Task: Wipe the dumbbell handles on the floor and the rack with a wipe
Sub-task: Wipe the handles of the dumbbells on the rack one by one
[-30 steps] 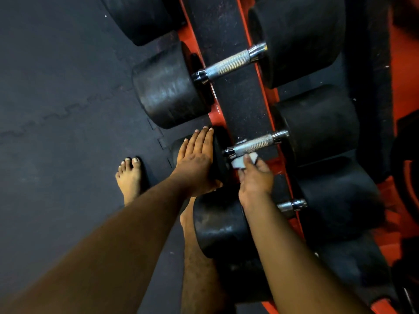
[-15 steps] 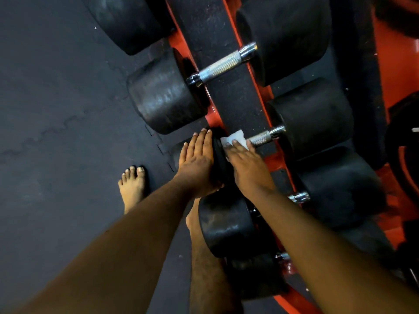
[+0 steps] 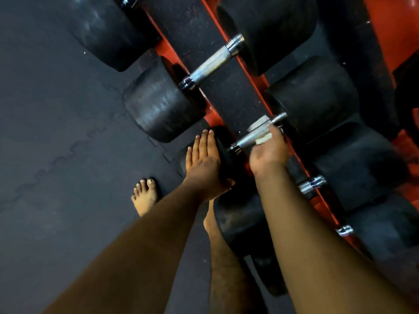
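A row of black dumbbells lies across the red rack (image 3: 212,117). My right hand (image 3: 268,150) grips the knurled steel handle (image 3: 250,135) of the middle dumbbell near its right end, with a white wipe (image 3: 260,129) wrapped round the bar under the fingers. My left hand (image 3: 203,159) rests flat, fingers straight, on the left black head (image 3: 223,150) of the same dumbbell. Above it a larger dumbbell shows a bare steel handle (image 3: 212,62). Below, the handle (image 3: 311,184) of the nearer dumbbell is partly hidden by my right forearm.
Dark rubber floor tiles (image 3: 56,155) stretch to the left. My bare foot (image 3: 145,197) stands on them beside the rack, and my leg (image 3: 226,268) is below the dumbbell heads. A black padded strip (image 3: 204,37) runs along the rack's middle. More black weights sit at the right edge.
My right hand has slid with the wipe from the left end of the handle to its right end. My left hand has stayed on the dumbbell head.
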A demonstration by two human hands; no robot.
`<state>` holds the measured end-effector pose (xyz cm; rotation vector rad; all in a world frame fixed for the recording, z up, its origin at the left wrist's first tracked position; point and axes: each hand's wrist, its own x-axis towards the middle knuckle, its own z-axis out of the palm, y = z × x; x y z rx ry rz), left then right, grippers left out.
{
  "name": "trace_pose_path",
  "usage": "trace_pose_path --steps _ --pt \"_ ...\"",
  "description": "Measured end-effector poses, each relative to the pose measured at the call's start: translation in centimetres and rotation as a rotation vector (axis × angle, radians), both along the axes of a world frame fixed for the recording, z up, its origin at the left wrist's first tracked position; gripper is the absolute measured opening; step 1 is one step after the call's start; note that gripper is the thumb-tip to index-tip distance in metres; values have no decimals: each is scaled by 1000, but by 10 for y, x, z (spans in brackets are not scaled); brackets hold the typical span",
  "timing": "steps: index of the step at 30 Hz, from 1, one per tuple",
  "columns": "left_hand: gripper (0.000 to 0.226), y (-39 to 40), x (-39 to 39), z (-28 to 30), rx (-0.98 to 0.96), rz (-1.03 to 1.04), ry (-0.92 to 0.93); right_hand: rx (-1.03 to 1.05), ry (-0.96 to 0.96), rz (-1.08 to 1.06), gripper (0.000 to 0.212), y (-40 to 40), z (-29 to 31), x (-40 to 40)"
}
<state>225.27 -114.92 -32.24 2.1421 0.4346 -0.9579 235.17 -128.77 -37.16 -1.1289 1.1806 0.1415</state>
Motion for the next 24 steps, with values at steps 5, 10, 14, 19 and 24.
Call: trace_pose_path --steps 5,10,14,19,24 --pt "144 -1 -3 -4 8 0 -31 107 55 222 61 -2 11 -3" --pt "143 0 -4 -5 5 -8 -39 84 40 206 68 6 2 -5" --pt "143 0 -5 -5 -6 -8 -24 -7 160 321 47 18 9 -27" --pt "141 0 -3 -4 -8 -7 -15 -55 17 155 17 5 23 -18" --pt "143 1 -2 -2 5 -7 -15 -798 255 1222 25 -8 44 -41"
